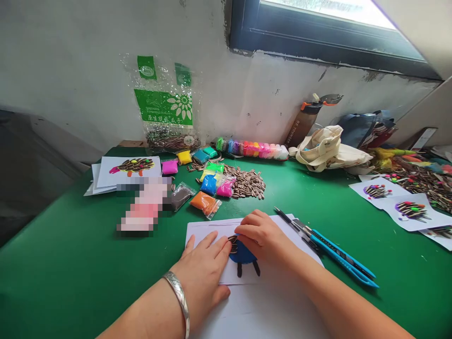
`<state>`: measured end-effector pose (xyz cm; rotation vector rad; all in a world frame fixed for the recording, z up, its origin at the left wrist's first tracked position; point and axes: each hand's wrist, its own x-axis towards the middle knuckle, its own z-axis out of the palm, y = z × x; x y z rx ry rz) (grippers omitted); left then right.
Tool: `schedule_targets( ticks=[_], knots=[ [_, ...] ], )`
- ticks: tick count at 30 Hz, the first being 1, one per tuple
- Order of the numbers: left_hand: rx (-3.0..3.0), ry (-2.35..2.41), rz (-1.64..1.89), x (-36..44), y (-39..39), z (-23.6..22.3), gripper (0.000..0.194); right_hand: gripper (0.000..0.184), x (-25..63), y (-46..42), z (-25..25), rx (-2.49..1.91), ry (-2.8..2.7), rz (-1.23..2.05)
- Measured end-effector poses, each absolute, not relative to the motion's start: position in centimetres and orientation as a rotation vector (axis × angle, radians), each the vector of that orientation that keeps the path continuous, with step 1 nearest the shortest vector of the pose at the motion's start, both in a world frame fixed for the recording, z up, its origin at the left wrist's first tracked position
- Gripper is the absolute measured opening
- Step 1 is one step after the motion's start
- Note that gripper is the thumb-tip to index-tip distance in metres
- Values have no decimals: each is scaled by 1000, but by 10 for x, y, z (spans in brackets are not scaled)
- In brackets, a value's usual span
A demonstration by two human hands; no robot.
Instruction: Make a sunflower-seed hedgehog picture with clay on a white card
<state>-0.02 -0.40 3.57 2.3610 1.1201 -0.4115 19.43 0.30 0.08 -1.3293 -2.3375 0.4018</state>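
Head view: resting left hand (205, 268) on white paper (226, 320), touching blue clay shape (243, 255) w/ right hand (266, 235).
Spreading left fingers wide & flat, tips by striped sunflower seeds (233, 244) on shape's left part; bunching right fingers narrow at its far edge, can't tell if gripping anything. On near side of shape, 2 black legs (239, 270). To right, black pen (293, 226) + blue tool (344, 259); farther off, clay packets (205, 203), loose seed pile (249, 182) & seed bag (169, 113).

Both forearms reach forward — left hand (206, 263) spread flat, right hand (263, 235) with fingers bent.
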Motion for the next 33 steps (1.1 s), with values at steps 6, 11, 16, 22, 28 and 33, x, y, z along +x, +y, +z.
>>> schedule_targets(
  ticks=[6, 11, 16, 22, 28, 33],
  knots=[
    [2399, 1160, -331, -9, -2, 25, 65, 20, 198, -6, 8, -1396, -2372, 379],
    [2436, 1145, -289, -10, -2, 19, 61, 21, 193, -7, 7, -1365, -2442, 374],
    [2475, 1141, -335, -6, -3, 20, 60, 19, 192, -4, 1, -1383, -2344, 333],
    [2502, 1151, -283, -8, -1, 19, 59, 20, 193, -1, -3, -1379, -2316, 324],
    [2561, 1170, -153, -7, 7, 24, 45, 22, 195, 0, -4, -1424, -2300, 304],
    [2540, 1195, -179, -5, 9, 22, 52, 16, 191, 1, -7, -1418, -2344, 313]
  ],
)
